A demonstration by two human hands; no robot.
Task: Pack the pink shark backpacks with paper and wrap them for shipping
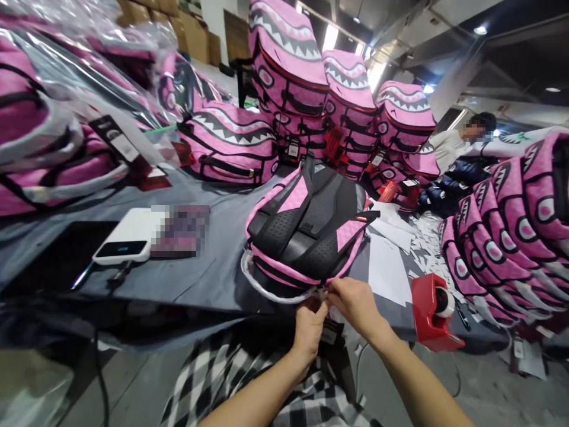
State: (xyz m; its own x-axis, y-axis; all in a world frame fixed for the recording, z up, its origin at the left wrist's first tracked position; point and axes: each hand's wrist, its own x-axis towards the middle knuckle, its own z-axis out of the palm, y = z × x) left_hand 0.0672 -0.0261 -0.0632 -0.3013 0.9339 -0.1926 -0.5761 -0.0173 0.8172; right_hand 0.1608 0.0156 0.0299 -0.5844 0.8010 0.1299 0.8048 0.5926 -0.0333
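Observation:
A pink and black backpack lies back-side up at the near edge of the grey table. My left hand is closed just below its bottom edge, fingers pinched at a small fastening by a white cord. My right hand is closed too, pinching the same spot from the right. A dark hang tag dangles under my hands. What the fingers grip is too small to name.
Stacks of pink shark-mouth backpacks fill the back and right side. Bagged ones pile up at left. A red tape dispenser, white paper sheets and a white device lie on the table. A person sits far right.

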